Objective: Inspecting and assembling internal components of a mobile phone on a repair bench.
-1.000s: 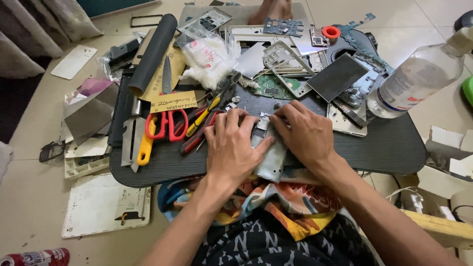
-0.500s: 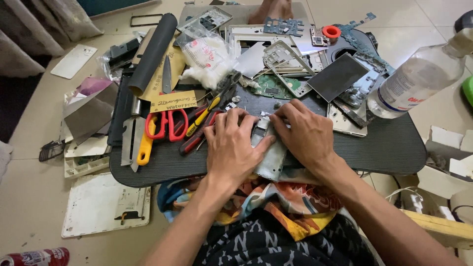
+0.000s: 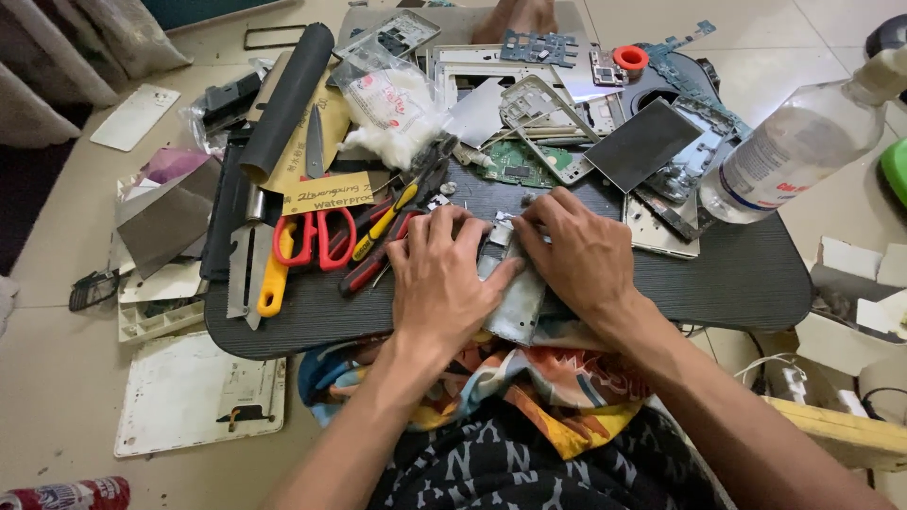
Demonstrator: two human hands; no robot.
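Note:
My left hand and my right hand lie side by side on a silver metal device shell at the near edge of a dark board resting over my lap. Both hands press down on the shell, fingers curled over its far end, where small grey parts show between the fingertips. The shell's near end sticks out below my palms, and the hands hide most of it. Red-handled scissors and yellow and red screwdrivers lie just left of my left hand.
A green circuit board, metal frames, a dark screen panel and a bag of white cotton crowd the far side. A clear plastic bottle stands at right. A saw blade and black tube lie at left.

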